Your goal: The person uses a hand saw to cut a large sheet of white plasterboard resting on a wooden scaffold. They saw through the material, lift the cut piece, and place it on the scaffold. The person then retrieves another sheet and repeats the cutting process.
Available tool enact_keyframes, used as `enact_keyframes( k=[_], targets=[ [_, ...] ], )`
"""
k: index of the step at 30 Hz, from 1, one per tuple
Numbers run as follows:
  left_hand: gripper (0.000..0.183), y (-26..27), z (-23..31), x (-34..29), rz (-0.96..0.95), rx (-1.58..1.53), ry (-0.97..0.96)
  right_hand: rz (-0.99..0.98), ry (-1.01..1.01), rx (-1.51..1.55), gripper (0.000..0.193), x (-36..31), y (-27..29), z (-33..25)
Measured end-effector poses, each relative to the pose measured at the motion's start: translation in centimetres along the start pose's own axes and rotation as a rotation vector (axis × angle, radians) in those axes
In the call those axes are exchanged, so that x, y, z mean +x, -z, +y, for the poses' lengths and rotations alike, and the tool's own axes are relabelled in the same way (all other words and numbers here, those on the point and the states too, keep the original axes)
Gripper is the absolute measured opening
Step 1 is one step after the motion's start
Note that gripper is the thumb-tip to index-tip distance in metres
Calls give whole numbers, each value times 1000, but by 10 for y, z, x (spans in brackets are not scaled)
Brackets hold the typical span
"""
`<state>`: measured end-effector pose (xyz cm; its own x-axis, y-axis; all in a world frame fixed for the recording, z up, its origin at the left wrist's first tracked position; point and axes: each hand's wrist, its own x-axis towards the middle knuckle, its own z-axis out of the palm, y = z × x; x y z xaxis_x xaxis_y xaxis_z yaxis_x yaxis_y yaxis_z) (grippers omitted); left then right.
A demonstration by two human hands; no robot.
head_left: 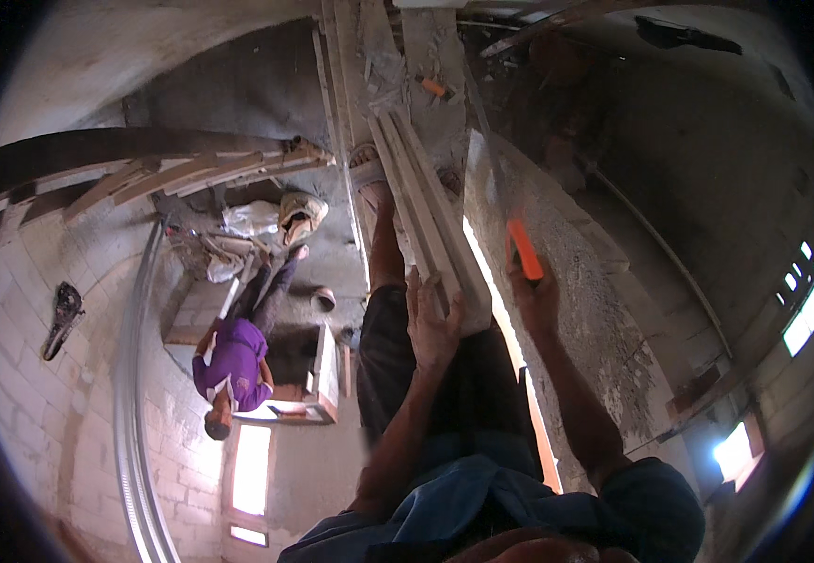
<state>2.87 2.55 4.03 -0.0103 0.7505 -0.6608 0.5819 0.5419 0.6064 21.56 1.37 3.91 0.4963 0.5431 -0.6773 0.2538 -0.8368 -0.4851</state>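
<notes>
A long pale, grooved beam-like piece (435, 202) runs away from me between my legs, its near end by my lap. My left hand (433, 324) lies on that near end with fingers spread along its top. My right hand (534, 296), to the right of the piece, is closed around the orange handle of a handsaw (521, 246). The thin dark blade points away from me, apart from the pale piece. My foot in a sandal (367, 171) rests left of the piece.
A second orange-handled tool (433, 87) lies ahead on the dusty ledge. Far below left, a person in a purple shirt (233, 366) stands near sacks (302, 216) and a wooden frame (324, 371). Long metal strips (135, 403) lean by the block wall. A rough grey surface (595, 319) is at right.
</notes>
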Motion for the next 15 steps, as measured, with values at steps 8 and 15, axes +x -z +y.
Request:
enact_keyframes(
  k=[8,15],
  targets=[
    [51,15,4,7,33,-101,-6,49,-226,86,50,-59,-34,3],
    [55,24,8,9,-128,73,-5,-50,-290,30,51,-62,-37,18]
  ],
)
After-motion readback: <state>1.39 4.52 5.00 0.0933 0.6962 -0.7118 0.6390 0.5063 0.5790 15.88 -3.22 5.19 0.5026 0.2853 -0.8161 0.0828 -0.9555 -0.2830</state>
